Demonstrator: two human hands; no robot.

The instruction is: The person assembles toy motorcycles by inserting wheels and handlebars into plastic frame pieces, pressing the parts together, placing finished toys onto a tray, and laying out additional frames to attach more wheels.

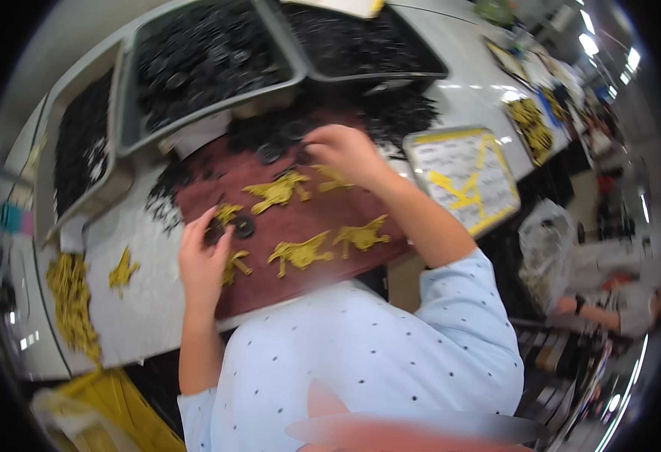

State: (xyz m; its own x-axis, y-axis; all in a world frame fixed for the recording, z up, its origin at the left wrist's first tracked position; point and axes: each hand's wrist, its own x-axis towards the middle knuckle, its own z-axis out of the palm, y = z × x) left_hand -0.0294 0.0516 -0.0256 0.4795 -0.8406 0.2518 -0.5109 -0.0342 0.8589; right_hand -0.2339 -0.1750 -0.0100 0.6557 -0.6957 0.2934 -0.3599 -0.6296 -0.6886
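Over the left side of a dark red mat (259, 290), my left hand (204, 264) has its thumb and fingers curled round a small black round part (214, 231). Right beside that grip lies a black disc (245, 224), near a yellow branched part (229, 212). My right hand (343, 153) reaches to the mat's far edge, fingertips pinched together at the loose black parts; what they hold is hidden. A larger black disc (269, 154) lies just left of those fingers. Several yellow parts lie spread on the mat, among them one in the middle (279, 192) and one nearer me (300, 252).
Grey bins (297, 64) heaped with black parts line the far side. A yellow pile (73, 305) lies at the left, a single yellow part (123, 270) beside it. At the right is a yellow-edged tray (505, 197); beyond it, a plastic bag (545, 248) and another person's arm (600, 313).
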